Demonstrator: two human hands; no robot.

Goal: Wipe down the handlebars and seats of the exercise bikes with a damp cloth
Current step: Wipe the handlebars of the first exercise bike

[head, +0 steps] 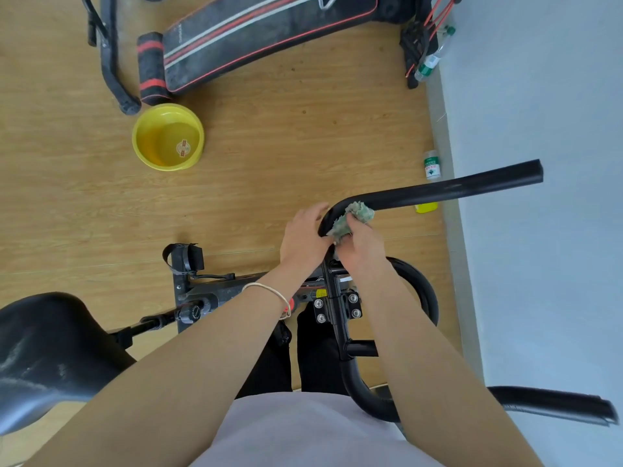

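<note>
A black exercise-bike handlebar [448, 188] bends at the centre and runs out to the right. My right hand [362, 246] is shut on a crumpled green cloth [357, 214], pressed against the bend of the bar. Beside it, my left hand [303, 235] rests on the left side of the same bend, fingers curled over the tube. The second handlebar arm [553, 402] curves out at the lower right. At the lower left sits the black bike seat [43, 352].
A yellow basin [141, 129] holding water stands on the wooden floor beyond the bike. A black and red sit-up bench [263, 38] lies at the top. Two plastic bottles [432, 165] stand near the pale wall on the right. A pedal with strap [185, 256] sticks out left.
</note>
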